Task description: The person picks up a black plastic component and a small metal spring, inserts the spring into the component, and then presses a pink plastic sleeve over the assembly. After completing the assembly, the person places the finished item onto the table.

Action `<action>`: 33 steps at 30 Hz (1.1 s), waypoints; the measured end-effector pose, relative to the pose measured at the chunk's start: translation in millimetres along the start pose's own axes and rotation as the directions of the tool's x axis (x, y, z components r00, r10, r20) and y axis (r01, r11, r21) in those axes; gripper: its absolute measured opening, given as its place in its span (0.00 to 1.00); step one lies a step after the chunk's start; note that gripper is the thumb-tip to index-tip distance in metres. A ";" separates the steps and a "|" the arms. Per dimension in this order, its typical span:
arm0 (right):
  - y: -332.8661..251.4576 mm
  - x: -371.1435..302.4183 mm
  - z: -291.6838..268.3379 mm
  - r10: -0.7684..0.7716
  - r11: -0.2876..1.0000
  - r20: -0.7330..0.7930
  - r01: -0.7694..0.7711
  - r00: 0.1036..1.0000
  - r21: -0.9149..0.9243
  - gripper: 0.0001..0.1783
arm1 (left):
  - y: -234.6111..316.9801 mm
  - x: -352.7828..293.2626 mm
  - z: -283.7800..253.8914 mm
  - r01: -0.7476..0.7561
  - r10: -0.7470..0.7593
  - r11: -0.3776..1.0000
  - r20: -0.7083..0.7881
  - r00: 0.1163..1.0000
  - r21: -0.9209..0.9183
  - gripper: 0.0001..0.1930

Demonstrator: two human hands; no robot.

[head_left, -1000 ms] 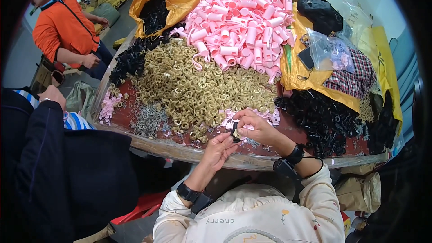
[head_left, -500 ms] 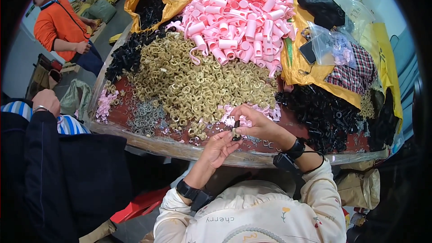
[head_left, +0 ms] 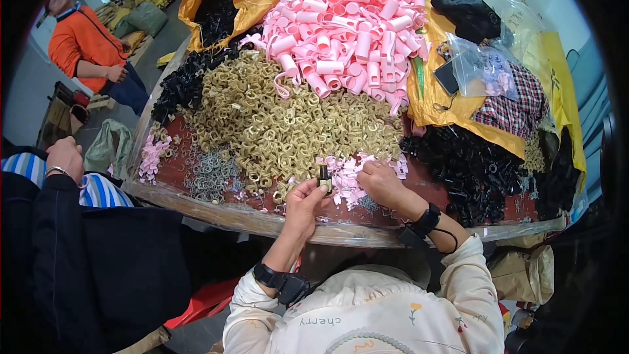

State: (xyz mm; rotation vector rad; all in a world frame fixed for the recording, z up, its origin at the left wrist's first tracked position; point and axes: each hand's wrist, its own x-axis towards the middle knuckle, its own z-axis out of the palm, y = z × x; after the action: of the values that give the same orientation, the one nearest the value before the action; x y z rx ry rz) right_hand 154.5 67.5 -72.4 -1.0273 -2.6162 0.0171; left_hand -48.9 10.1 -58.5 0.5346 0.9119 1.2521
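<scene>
The worktop (head_left: 429, 190) spreads wide, with a neighbour (head_left: 131, 255) in dark clothes close to its left front. On it, the gold heap (head_left: 268, 115) lies between the hands and the pink tubes (head_left: 363, 42), in the straight way to them. The yellow bag (head_left: 458, 110) flanks the tubes on the right; black parts (head_left: 462, 160) crowd below it, and plaid cloth (head_left: 517, 113) lies on it. Grey hooks (head_left: 211, 177) lie left of the hands. The right hand (head_left: 386, 185) bends over the pink bits (head_left: 346, 180), covering some; whether its grip holds anything, I cannot tell. The phone (head_left: 446, 78) rests on the yellow bag. The left hand (head_left: 303, 206) has its grip closed on the black piece (head_left: 324, 172), upright just left of the pink bits, gold showing on it.
</scene>
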 end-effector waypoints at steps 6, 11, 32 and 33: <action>-1.3 2.5 -9.4 0.374 0.541 0.210 -0.397 0.903 0.741 0.04 | -0.8 0.8 5.0 0.069 -0.066 0.994 0.027 0.997 -0.090 0.10; -21.0 8.3 -35.9 0.302 -0.106 0.363 -0.347 0.882 0.932 0.08 | -2.8 -2.1 12.8 0.117 -0.110 0.984 0.058 0.992 -0.132 0.11; -45.4 5.6 -56.3 0.025 0.908 -0.250 0.083 0.968 0.411 0.10 | -6.6 -10.9 17.4 0.310 -0.283 0.949 0.269 0.921 -0.061 0.10; -43.8 5.3 -55.9 -0.018 0.922 -0.255 0.115 0.967 0.370 0.11 | -7.0 -9.9 16.8 0.311 -0.285 0.949 0.277 0.918 -0.057 0.10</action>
State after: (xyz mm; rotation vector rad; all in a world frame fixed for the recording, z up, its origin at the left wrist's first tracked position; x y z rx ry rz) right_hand 139.1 32.6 -12.2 -0.7472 -2.2939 0.3487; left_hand -31.6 1.0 -51.7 0.4511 0.6710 0.9168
